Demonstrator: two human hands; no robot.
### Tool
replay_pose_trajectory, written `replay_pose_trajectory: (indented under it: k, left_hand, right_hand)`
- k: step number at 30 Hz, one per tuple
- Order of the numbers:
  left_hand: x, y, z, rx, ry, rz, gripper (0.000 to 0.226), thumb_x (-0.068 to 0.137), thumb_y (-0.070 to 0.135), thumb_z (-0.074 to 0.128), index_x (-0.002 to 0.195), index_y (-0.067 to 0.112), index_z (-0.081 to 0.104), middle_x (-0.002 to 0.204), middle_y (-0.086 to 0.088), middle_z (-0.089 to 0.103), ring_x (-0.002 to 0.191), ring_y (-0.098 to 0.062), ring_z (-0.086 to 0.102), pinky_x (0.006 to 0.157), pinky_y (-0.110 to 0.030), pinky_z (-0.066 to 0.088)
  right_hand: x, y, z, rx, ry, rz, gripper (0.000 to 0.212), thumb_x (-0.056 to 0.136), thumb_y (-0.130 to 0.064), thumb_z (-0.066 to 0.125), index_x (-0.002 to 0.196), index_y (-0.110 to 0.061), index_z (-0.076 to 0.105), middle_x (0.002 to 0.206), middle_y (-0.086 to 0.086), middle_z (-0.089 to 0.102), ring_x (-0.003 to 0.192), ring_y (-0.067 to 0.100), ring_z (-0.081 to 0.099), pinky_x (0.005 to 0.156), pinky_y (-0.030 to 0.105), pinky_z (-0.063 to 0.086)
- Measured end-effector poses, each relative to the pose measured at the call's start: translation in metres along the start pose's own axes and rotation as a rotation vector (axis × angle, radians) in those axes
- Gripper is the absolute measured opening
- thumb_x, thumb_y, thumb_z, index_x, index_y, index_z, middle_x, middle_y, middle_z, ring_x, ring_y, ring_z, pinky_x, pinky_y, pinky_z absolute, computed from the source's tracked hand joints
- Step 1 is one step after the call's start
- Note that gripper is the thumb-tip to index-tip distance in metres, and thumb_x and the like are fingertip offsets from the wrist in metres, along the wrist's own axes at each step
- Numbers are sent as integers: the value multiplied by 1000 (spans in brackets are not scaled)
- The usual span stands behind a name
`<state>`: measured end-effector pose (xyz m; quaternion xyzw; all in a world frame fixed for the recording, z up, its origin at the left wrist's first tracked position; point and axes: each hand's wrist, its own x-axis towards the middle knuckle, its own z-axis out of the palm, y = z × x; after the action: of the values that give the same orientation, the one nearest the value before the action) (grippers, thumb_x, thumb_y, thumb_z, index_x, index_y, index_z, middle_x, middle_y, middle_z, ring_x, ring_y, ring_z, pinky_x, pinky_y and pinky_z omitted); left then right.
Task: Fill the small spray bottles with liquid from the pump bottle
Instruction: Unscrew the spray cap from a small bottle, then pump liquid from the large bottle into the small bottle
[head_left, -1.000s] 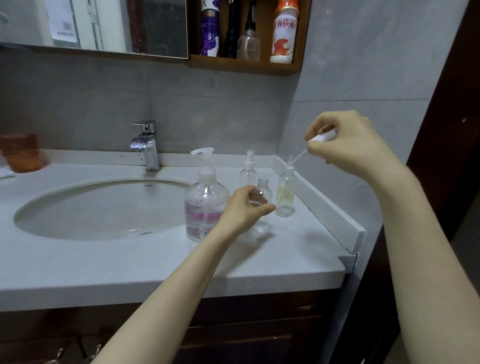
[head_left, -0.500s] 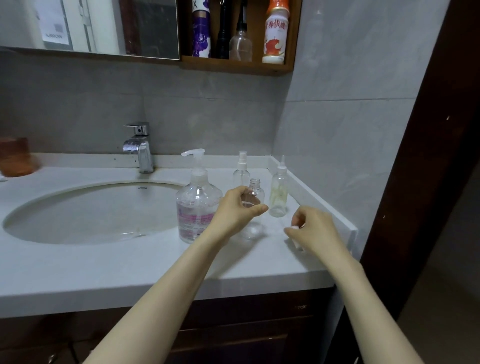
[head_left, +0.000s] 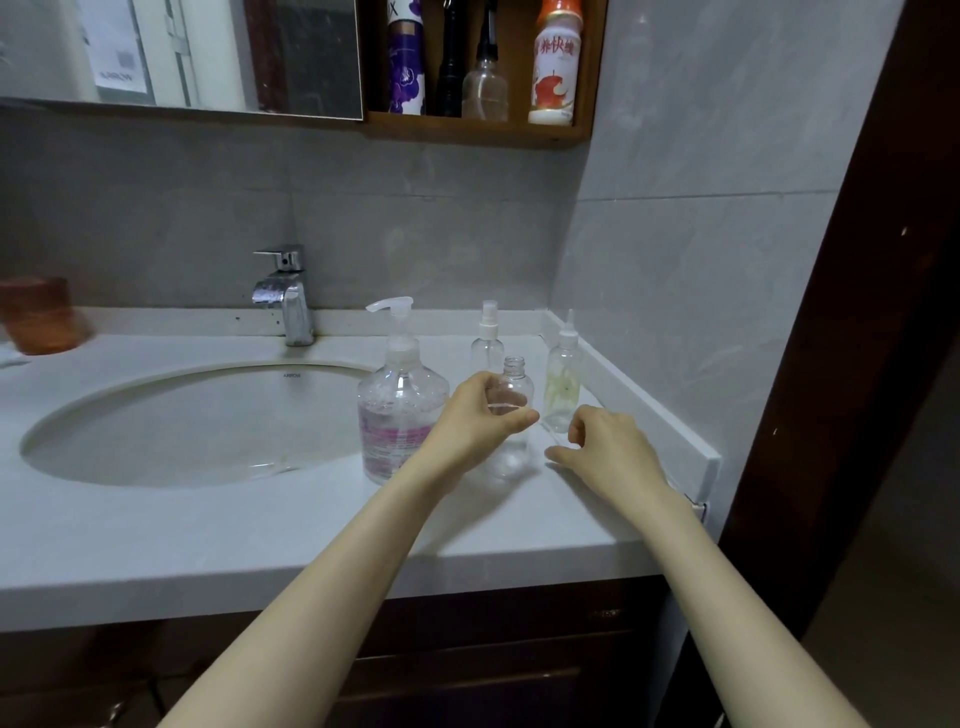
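Observation:
The clear pump bottle (head_left: 401, 410) with a pink label stands on the counter beside the basin. To its right, my left hand (head_left: 470, 423) grips a small clear bottle (head_left: 511, 387) whose neck is uncapped. It stands on the counter. Behind it is a small spray bottle (head_left: 487, 340) with its white sprayer on. A third small bottle (head_left: 562, 384), capped and holding yellowish liquid, is at the wall ledge. My right hand (head_left: 608, 447) hovers low over the counter just right of the uncapped bottle, fingers loosely curled and thumb out. A thin tube (head_left: 549, 434) shows under its fingers; the sprayer head is hidden.
The white counter (head_left: 260, 525) holds an oval basin (head_left: 171, 431) with a chrome tap (head_left: 285, 296). An orange cup (head_left: 39, 317) sits far left. A wall shelf (head_left: 478, 130) above carries several bottles. A raised ledge (head_left: 649, 415) and tiled wall close the right side.
My right hand came down from chest height, where it held the removed sprayer, to the counter and loosened its fingers. My left hand kept its hold on the uncapped bottle.

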<state>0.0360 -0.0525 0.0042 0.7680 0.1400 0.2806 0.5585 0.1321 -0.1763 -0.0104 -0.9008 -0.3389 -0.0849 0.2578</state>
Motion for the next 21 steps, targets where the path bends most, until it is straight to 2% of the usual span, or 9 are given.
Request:
replay_pose_trajectory:
  k: [3,6,9,11,13,15,17,19,21]
  left_hand:
    - [-3,-2,1,-39,-7,-23,33,86,11,66,107,14,41,110,0,61,103,-12,59,79,-20,45]
    - [-5,-2,0,-48,10,-22,32,86,12,67,103,16,40,113,-4,63,102,-13,59,79,-21,44]
    - [-11,2,-6,-80,40,-6,31,85,11,68,99,16,40,109,-5,66,97,-11,63,78,-20,45]
    - [-19,9,-16,-85,34,1,31,84,12,69,95,18,41,101,-1,68,91,-11,64,76,-21,46]
    - [-28,16,-31,-67,14,7,31,82,11,71,93,18,42,96,0,71,91,-14,66,80,-28,50]
    - [-38,22,-50,-51,1,17,31,80,9,72,95,14,45,97,-5,73,99,-22,67,90,-39,50]
    - [-49,28,-69,-69,-4,28,33,80,3,70,103,5,47,99,-13,72,102,-28,67,94,-43,51]
    - [-59,36,-86,-89,-3,33,35,80,0,67,108,0,47,101,-16,72,101,-28,67,93,-41,52]
    - [-67,44,-102,-93,12,49,35,78,3,67,106,3,47,100,-16,72,97,-26,69,88,-36,54]
  right_hand:
    - [1,-5,-3,64,184,-86,24,91,-33,55,88,-10,62,97,6,62,93,25,55,70,32,39]
    - [3,-26,-15,396,283,-166,21,91,-19,54,75,-10,62,78,3,64,75,19,56,66,26,38]
    - [8,-51,-30,707,223,-170,19,91,-12,52,78,-11,65,76,-3,66,73,12,59,69,19,45]
    - [16,-64,-34,933,126,-170,18,94,-9,48,86,-11,64,82,-1,67,78,12,62,72,23,49]
    - [25,-76,-33,1097,26,-178,16,96,-7,46,97,-9,62,89,4,66,84,16,63,75,24,50]
    - [33,-89,-27,1139,-61,-206,16,97,-7,47,106,-6,59,98,9,66,91,18,62,82,27,50]
    - [37,-103,-17,1093,-138,-249,20,95,-10,52,113,-5,59,107,12,65,96,16,61,87,29,48]
    - [39,-117,-9,1022,-186,-309,25,92,-13,59,115,-5,60,110,11,65,100,15,61,91,29,47]
    - [40,-130,-3,967,-222,-376,24,88,-12,65,110,-5,63,108,10,67,102,18,62,93,30,49]
